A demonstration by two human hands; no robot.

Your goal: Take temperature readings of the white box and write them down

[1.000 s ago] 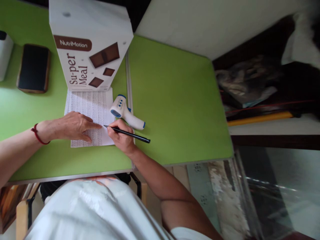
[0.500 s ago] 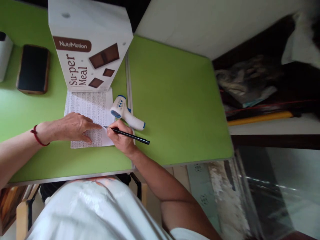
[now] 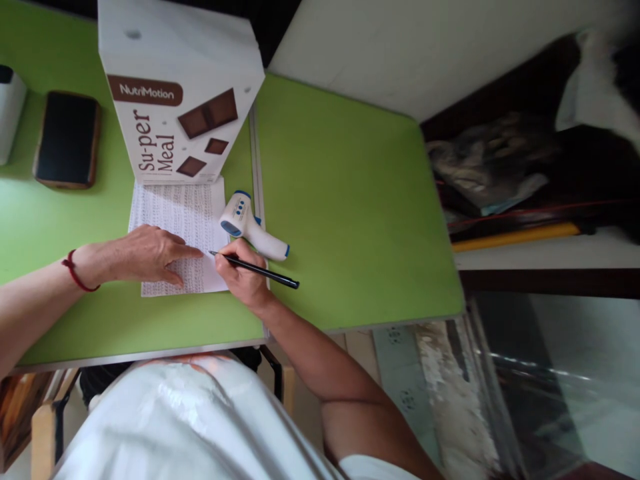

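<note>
A sheet of paper (image 3: 173,207) covered in rows of small writing lies on the green table, its far edge against a white box. Across the sheet rests my left hand (image 3: 145,255), index finger stretched toward the pen tip and thumb apart. My right hand (image 3: 244,275) grips a black pen (image 3: 263,271) at the paper's right side; its tip is at the sheet, but whether it touches I cannot tell. Just beyond that hand lies a white and blue infrared thermometer (image 3: 253,227), partly over the paper's right edge.
The white NutriMotion box (image 3: 180,87) stands behind the paper. Farther left are a dark rectangular device with a brown edge (image 3: 67,139) and a white object (image 3: 10,113). A metal seam (image 3: 257,147) crosses the green table (image 3: 350,220). Shelves with a plastic bag (image 3: 495,167) are at right.
The pen tip has shifted very slightly right, away from my left index finger. My left hand stays in place, and the view has turned a little.
</note>
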